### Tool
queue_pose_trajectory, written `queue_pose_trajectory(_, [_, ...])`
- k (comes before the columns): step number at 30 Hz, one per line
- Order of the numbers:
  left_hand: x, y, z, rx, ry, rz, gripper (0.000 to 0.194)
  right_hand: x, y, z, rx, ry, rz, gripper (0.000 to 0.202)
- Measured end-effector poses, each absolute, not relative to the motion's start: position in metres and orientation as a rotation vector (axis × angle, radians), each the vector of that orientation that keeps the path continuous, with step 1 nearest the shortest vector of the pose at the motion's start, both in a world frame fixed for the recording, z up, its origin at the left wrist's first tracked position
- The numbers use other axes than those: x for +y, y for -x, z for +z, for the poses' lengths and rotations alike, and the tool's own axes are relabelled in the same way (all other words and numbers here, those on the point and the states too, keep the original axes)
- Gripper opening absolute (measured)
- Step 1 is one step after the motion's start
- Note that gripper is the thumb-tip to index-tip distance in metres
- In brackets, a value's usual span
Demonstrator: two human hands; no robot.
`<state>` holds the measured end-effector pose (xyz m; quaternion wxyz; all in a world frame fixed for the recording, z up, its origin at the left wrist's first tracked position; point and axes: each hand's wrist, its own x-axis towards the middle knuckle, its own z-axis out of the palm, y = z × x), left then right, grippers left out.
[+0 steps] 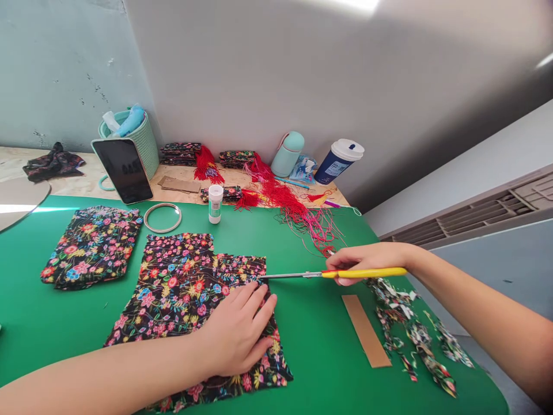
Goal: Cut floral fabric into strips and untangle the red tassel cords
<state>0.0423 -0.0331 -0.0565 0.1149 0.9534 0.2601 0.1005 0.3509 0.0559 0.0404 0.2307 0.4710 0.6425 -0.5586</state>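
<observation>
L hand (237,331), fingers slightly spread, gripping nothing, flat on floral cloth (199,285), near centre of green mat (317,340), prob. to steady it; R hand (360,259) closed round yellow-handled scissors (367,273), blades level w/ cloth's R edge, presumably for control.

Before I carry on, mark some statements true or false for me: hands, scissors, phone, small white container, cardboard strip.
1. The left hand rests on the floral cloth. True.
2. The scissors are in the left hand. False: the right hand holds them.
3. The phone lies flat. False: it stands tilted in front of the green basket.
4. The small white container stands upright. True.
5. The cardboard strip lies under the cloth. False: it lies to the cloth's right.
</observation>
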Motion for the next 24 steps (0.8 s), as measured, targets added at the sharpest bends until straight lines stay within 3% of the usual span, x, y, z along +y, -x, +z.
queue_pose_trajectory(13, [-0.033,-0.042,-0.057,0.750,-2.807,0.312,0.058,0.057,-0.340,0.048,1.731,-1.356,-1.542,0.037])
queue_pose_trajectory(24, [-0.033,-0.042,-0.058,0.746,-2.814,0.321,0.057,0.059,-0.344,0.045,1.785,-1.352,-1.450,0.044])
